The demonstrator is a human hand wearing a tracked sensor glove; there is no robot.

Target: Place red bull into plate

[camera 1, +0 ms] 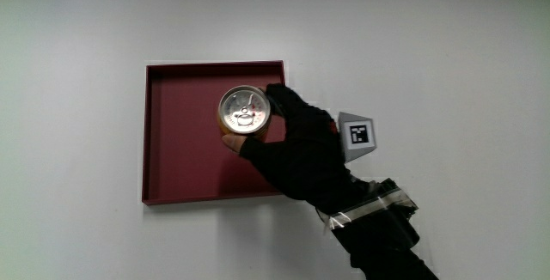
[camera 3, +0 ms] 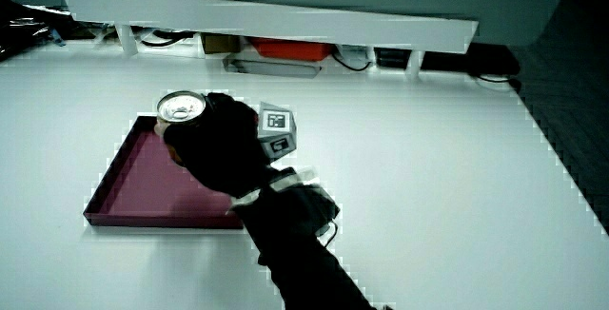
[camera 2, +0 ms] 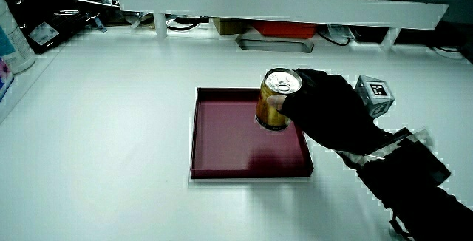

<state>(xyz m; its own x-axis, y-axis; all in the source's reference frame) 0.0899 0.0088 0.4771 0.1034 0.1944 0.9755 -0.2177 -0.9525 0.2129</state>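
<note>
A gold can (camera 1: 244,111) with a silver top stands upright inside the dark red square plate (camera 1: 176,160), in the part farther from the person. The gloved hand (camera 1: 288,138) is wrapped around the can's side, fingers curled on it. In both side views the can (camera 2: 275,100) (camera 3: 181,110) shows its silver lid, with the hand (camera 2: 325,108) (camera 3: 219,144) gripping it over the plate (camera 2: 222,134) (camera 3: 133,191). Whether the can's base touches the plate floor cannot be told. The patterned cube (camera 1: 357,134) sits on the back of the hand.
A low white partition (camera 2: 281,4) runs along the table's edge farthest from the person, with cables and small items under it. A bottle (camera 2: 13,45) stands at the table's edge in a side view.
</note>
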